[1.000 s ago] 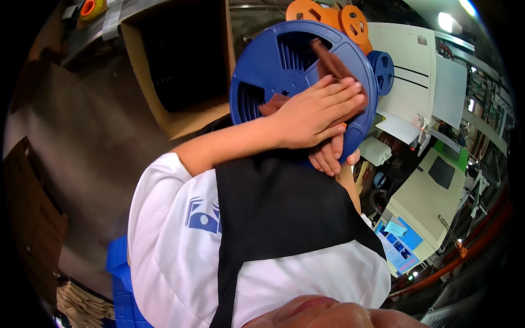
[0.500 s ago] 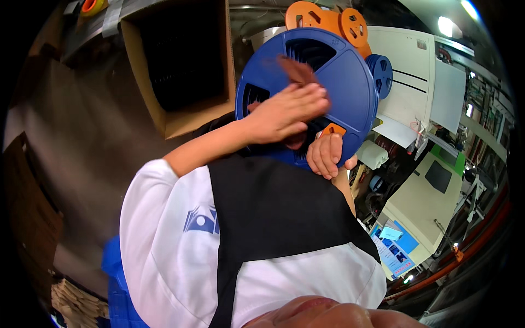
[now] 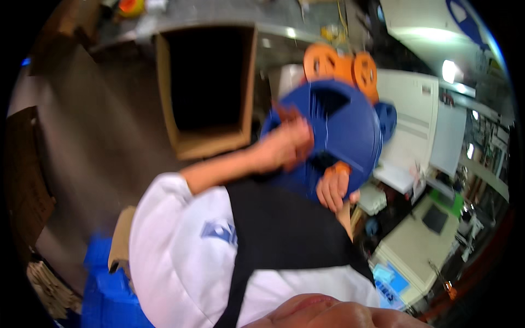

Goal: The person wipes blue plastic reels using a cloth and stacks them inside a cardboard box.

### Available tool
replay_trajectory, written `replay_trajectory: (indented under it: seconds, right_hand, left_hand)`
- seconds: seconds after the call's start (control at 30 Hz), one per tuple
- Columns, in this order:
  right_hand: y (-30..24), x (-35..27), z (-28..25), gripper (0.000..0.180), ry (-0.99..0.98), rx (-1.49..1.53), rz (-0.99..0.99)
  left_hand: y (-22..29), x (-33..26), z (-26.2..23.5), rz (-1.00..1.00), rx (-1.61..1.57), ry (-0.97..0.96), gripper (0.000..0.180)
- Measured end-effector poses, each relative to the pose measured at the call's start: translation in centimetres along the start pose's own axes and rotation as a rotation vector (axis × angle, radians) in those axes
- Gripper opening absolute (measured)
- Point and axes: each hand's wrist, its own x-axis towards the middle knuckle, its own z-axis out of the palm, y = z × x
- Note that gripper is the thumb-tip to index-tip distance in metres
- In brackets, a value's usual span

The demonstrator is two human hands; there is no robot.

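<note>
Box (image 3: 214, 146) — L of reel (image 3: 353, 128)

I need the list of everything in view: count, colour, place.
Large reel: at least one, blue, centre
Cloth: one, brown, in the left hand
Small part: one, orange, by the right hand
Discs: at least two, orange, above the large reel
Small reel: at least one, blue, right of centre
Open box: one, brown, left
Roll: one, yellow-red, upper left
Table: one, grey, top
Cabinet: one, white, right
Lights: several, white, upper right
Surface: one, cream, lower right
Bins: unclear, blue, lower left
Pile: one, tan, far lower left
Apron: one, black, worn
Shirt: one, white, worn
Left hand: one, bare, on cloth
Right hand: one, bare, on large reel
</note>
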Motion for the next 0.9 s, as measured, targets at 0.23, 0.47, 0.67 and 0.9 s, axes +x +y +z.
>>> replay_trajectory:
  seconds: [0.23,0.47,0.67,0.9]
  right_hand:
    - [-0.5,1.0,2.2,0.025,0.234,0.013,-0.249]
    - [0.1,3.7,2.4,0.022,0.202,0.131,-0.354]
    - [-0.5,3.3,1.2,0.021,0.214,0.195,-0.349]
    - [-1.3,5.0,1.5,0.036,0.435,-0.016,-0.279]
  left_hand:
    - [5.3,-7.3,-6.8,0.348,0.526,-0.421,0.041]
    - [5.8,-8.0,-8.4,0.465,0.928,-0.323,0.056]
    - [6.8,-6.5,-8.1,0.506,0.997,-0.259,0.048]
    - [10.8,-7.4,-7.5,-0.179,0.707,-0.312,0.047]
